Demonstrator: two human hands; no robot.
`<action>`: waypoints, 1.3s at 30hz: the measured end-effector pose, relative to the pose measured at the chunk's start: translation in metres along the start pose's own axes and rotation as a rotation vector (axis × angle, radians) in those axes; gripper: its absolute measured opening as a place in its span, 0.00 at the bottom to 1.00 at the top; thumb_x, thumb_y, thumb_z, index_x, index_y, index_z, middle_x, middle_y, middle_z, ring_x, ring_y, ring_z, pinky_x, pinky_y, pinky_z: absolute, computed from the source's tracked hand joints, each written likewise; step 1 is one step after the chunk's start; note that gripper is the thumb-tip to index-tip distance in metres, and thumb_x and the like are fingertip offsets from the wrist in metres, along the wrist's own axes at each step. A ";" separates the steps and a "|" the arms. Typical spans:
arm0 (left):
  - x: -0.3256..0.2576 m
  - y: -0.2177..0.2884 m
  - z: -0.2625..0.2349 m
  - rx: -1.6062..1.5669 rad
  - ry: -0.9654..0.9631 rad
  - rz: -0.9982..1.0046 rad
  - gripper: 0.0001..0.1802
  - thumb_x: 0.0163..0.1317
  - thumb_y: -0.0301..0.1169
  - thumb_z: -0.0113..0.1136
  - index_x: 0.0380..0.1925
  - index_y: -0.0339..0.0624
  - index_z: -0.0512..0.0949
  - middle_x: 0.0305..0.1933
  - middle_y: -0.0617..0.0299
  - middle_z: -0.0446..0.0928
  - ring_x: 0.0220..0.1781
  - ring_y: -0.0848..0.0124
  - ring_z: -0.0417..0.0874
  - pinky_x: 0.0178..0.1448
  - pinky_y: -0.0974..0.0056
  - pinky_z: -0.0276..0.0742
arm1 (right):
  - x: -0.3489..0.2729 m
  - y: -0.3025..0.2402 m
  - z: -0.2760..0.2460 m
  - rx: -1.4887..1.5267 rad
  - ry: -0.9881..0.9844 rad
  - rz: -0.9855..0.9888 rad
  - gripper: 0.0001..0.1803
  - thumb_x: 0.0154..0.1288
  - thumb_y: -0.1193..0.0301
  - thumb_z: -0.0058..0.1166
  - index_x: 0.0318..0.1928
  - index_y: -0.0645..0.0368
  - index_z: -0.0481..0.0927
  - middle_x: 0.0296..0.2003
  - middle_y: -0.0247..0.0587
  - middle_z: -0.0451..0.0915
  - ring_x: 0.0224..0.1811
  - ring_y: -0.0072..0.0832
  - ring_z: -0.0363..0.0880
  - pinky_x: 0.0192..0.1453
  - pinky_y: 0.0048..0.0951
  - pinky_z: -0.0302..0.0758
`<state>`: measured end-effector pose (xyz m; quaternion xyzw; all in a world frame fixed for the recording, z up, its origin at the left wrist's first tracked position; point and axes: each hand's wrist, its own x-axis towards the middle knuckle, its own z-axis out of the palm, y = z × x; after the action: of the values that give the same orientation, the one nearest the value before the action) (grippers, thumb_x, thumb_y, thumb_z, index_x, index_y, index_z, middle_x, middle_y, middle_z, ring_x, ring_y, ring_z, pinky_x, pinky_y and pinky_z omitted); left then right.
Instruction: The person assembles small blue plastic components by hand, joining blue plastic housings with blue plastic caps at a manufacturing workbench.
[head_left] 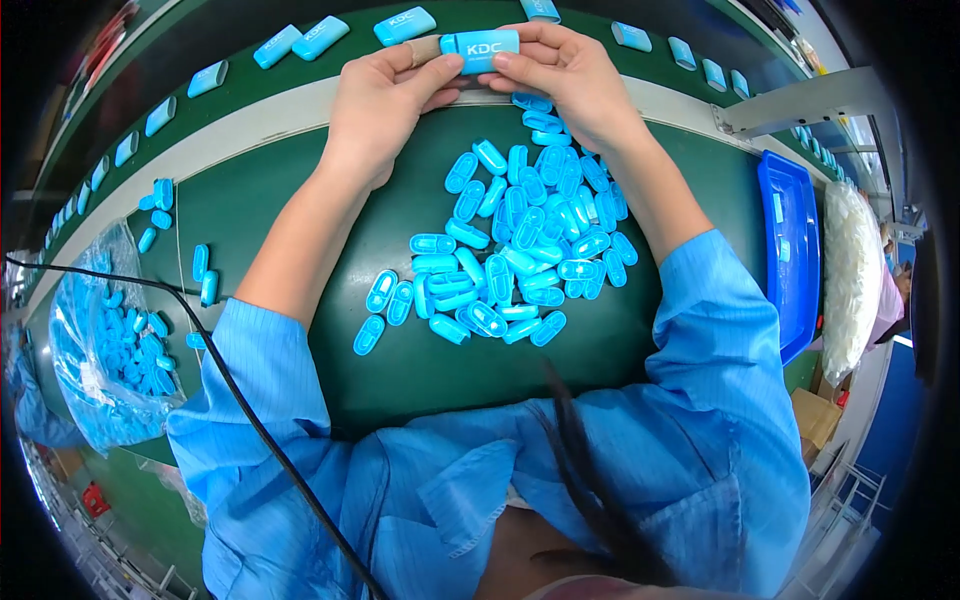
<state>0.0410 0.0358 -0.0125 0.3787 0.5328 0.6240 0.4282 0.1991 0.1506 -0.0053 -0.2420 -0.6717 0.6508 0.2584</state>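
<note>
Blue caps (520,250) heaped on desk (400,370) nr me; both hands, left (385,95) & right (560,70), fingers pinching one blue case (482,48). I'd keep ends square, press evenly.

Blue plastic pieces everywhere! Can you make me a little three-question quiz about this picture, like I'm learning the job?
1. True or false: both hands hold the same blue case.
2. Where is the pile of small blue caps? A) in the blue tray B) on the green mat between the forearms C) inside the bag
3. What lies at the person's left, full of blue parts?

Key:
1. True: the left hand and the right hand pinch it from either end.
2. B; the blue tray sits off to the right.
3. A clear plastic bag.
</note>
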 end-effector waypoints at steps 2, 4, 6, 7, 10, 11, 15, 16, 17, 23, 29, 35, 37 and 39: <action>-0.001 0.001 -0.004 0.048 -0.013 0.026 0.16 0.62 0.29 0.60 0.48 0.31 0.77 0.40 0.58 0.81 0.39 0.75 0.82 0.46 0.73 0.79 | -0.001 0.000 0.002 0.004 -0.008 -0.026 0.16 0.64 0.74 0.55 0.51 0.67 0.73 0.44 0.46 0.80 0.45 0.29 0.82 0.51 0.24 0.79; -0.001 0.002 -0.007 0.097 -0.025 0.051 0.16 0.62 0.30 0.60 0.47 0.31 0.78 0.39 0.58 0.82 0.38 0.75 0.82 0.44 0.74 0.79 | -0.002 0.001 0.003 0.016 -0.025 -0.071 0.16 0.64 0.74 0.56 0.50 0.67 0.73 0.43 0.45 0.81 0.44 0.28 0.82 0.51 0.25 0.79; -0.002 0.002 -0.010 0.251 -0.003 0.130 0.16 0.61 0.30 0.61 0.46 0.32 0.79 0.33 0.58 0.82 0.34 0.77 0.82 0.43 0.74 0.79 | -0.003 0.001 0.007 0.095 -0.039 -0.053 0.14 0.63 0.77 0.55 0.49 0.67 0.73 0.40 0.43 0.81 0.41 0.25 0.81 0.46 0.24 0.79; -0.003 0.004 -0.009 0.249 -0.003 0.127 0.16 0.61 0.30 0.61 0.46 0.32 0.79 0.33 0.58 0.82 0.34 0.77 0.82 0.43 0.74 0.79 | -0.005 0.000 0.008 0.170 -0.043 -0.040 0.12 0.62 0.80 0.54 0.47 0.68 0.73 0.38 0.42 0.81 0.37 0.23 0.81 0.41 0.22 0.79; -0.005 0.008 -0.007 0.520 -0.003 0.204 0.15 0.60 0.30 0.60 0.46 0.34 0.79 0.29 0.57 0.82 0.31 0.76 0.83 0.42 0.73 0.79 | -0.009 -0.004 0.010 0.053 -0.006 -0.048 0.12 0.62 0.82 0.53 0.47 0.68 0.73 0.40 0.43 0.81 0.39 0.23 0.81 0.43 0.22 0.80; -0.005 0.009 -0.007 0.628 -0.002 0.223 0.14 0.60 0.30 0.60 0.44 0.34 0.79 0.28 0.55 0.82 0.31 0.74 0.83 0.42 0.72 0.79 | -0.010 -0.006 0.012 0.053 -0.005 -0.045 0.12 0.62 0.82 0.53 0.47 0.68 0.73 0.40 0.43 0.81 0.39 0.23 0.81 0.43 0.22 0.80; -0.006 0.006 -0.003 0.528 0.002 0.265 0.15 0.60 0.29 0.58 0.46 0.33 0.77 0.30 0.52 0.82 0.32 0.67 0.84 0.41 0.66 0.79 | -0.005 -0.014 0.019 -0.009 0.023 -0.016 0.12 0.62 0.82 0.53 0.46 0.69 0.74 0.38 0.42 0.81 0.37 0.22 0.81 0.41 0.21 0.79; -0.005 0.003 -0.005 0.532 0.009 0.270 0.15 0.60 0.29 0.58 0.46 0.33 0.77 0.30 0.52 0.82 0.32 0.67 0.84 0.41 0.66 0.79 | 0.001 -0.016 0.021 -0.008 0.021 0.010 0.11 0.62 0.81 0.54 0.46 0.69 0.74 0.37 0.42 0.81 0.35 0.22 0.81 0.39 0.20 0.79; -0.001 -0.003 -0.006 0.578 0.046 0.330 0.18 0.59 0.29 0.59 0.49 0.33 0.75 0.31 0.51 0.82 0.33 0.64 0.84 0.41 0.64 0.80 | 0.009 -0.015 0.020 -0.009 0.019 0.006 0.11 0.62 0.81 0.54 0.46 0.69 0.74 0.37 0.42 0.81 0.35 0.22 0.81 0.39 0.20 0.79; -0.012 0.015 -0.013 0.811 0.291 0.541 0.21 0.54 0.29 0.63 0.49 0.36 0.75 0.32 0.52 0.80 0.34 0.60 0.83 0.41 0.59 0.79 | 0.072 -0.005 0.014 -0.214 -0.048 0.136 0.13 0.62 0.76 0.54 0.45 0.73 0.76 0.29 0.41 0.81 0.26 0.20 0.80 0.30 0.20 0.76; -0.055 0.029 -0.001 1.103 -0.182 0.369 0.10 0.49 0.31 0.68 0.31 0.38 0.83 0.34 0.56 0.79 0.31 0.63 0.80 0.37 0.62 0.76 | 0.078 -0.023 -0.013 -1.040 0.242 -0.277 0.19 0.60 0.67 0.55 0.47 0.67 0.78 0.34 0.51 0.82 0.36 0.45 0.82 0.43 0.36 0.78; -0.055 0.018 -0.005 1.158 -0.067 0.552 0.10 0.49 0.30 0.67 0.31 0.38 0.82 0.34 0.57 0.78 0.39 0.59 0.80 0.45 0.58 0.78 | 0.064 -0.011 -0.023 -1.189 0.245 -0.345 0.19 0.57 0.65 0.56 0.45 0.66 0.78 0.35 0.53 0.80 0.41 0.51 0.78 0.50 0.40 0.75; -0.053 0.014 -0.012 1.131 -0.086 0.547 0.10 0.49 0.30 0.66 0.32 0.39 0.82 0.35 0.57 0.78 0.39 0.59 0.81 0.44 0.59 0.78 | 0.052 -0.029 -0.015 -1.084 0.239 -0.092 0.17 0.57 0.70 0.58 0.45 0.66 0.77 0.34 0.48 0.80 0.34 0.40 0.80 0.41 0.33 0.77; -0.049 0.011 -0.013 1.105 -0.112 0.543 0.10 0.49 0.29 0.66 0.33 0.39 0.82 0.36 0.57 0.78 0.38 0.60 0.81 0.44 0.59 0.78 | 0.037 -0.033 -0.018 -0.711 0.218 0.010 0.16 0.58 0.72 0.59 0.45 0.66 0.75 0.33 0.44 0.80 0.32 0.32 0.79 0.37 0.27 0.77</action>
<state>0.0445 -0.0150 -0.0042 0.6987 0.6386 0.3217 0.0220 0.1837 0.1869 0.0293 -0.3879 -0.8232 0.3484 0.2248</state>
